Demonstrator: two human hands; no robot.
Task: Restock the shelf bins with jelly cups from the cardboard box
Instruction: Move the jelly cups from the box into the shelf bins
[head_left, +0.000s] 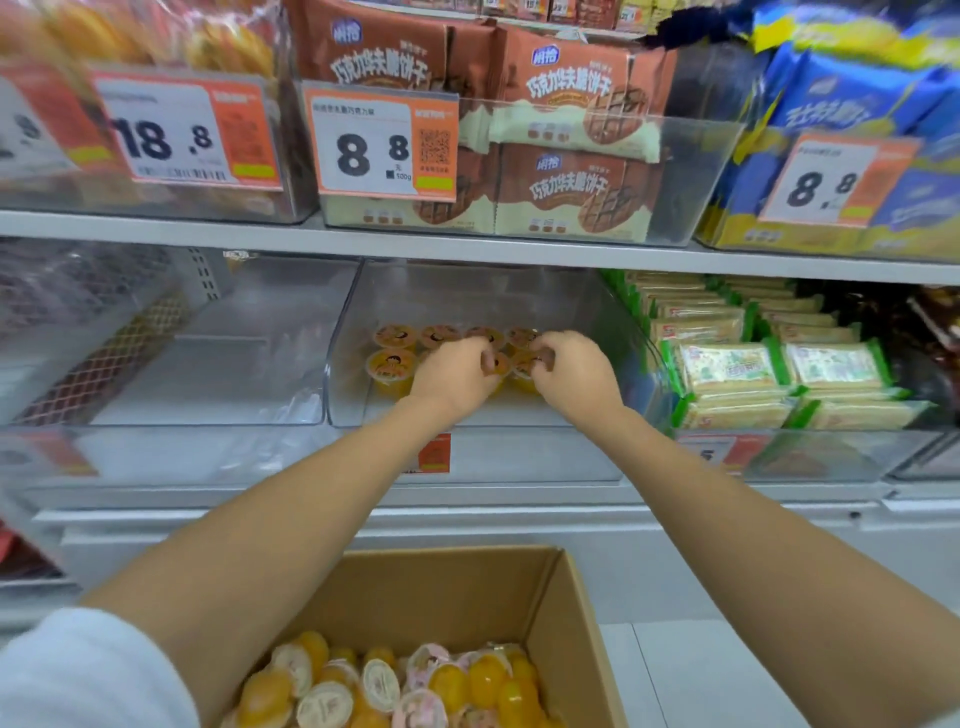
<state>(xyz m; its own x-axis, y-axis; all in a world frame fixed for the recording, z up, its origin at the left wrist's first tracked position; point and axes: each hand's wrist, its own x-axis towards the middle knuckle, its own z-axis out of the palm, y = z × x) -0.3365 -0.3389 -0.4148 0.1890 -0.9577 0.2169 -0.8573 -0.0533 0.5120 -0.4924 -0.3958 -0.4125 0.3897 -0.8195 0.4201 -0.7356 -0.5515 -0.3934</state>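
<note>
Jelly cups sit in two rows toward the back of the middle shelf bin. There the left hand and right hand each grip a front-row cup. A second bin stands left of it and cracker packs right. Wafer biscuit boxes fill the shelf above. The cardboard box lies below, nearer the person, holding loose cups.

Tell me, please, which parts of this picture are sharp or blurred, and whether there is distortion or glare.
In the head view the middle 8.8 price tag is sharpest; in the head view the 18.8 price tag and the left edge smear with motion blur; the shelf edge bows slightly from the wide-angle lens; light is soft and even, with faint reflections on the clear bin wall.
</note>
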